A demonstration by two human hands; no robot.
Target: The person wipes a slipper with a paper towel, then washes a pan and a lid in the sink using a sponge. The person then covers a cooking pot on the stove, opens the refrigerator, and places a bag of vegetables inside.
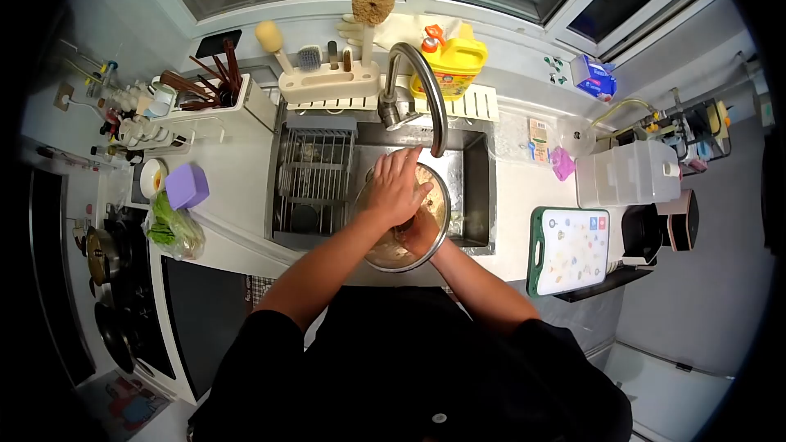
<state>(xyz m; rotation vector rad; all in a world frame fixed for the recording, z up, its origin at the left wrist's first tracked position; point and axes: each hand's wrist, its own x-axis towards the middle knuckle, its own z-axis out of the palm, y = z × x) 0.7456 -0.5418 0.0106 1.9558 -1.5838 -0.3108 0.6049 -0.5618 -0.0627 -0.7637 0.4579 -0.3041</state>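
A round glass lid [391, 259] with a metal rim is held over the front of the sink [479, 188], below the curved faucet [434, 98]. My left hand [395, 188] lies over the upper part of the lid, its fingers stretched out toward the faucet's mouth. Lower down, my right hand [422, 233] shows through or behind the glass, its fingers wrapped round the dark middle of the lid, partly hidden. Left of the lid, a grey dish rack [318, 160] stands in the sink.
At the left are a utensil holder [244, 106], a purple container [187, 186], bagged greens [176, 229] and a stove [143, 295]. Behind the sink stand a brush holder [327, 83] and a yellow jug [463, 61]. A cutting board [573, 250] and plastic bins [626, 176] are at the right.
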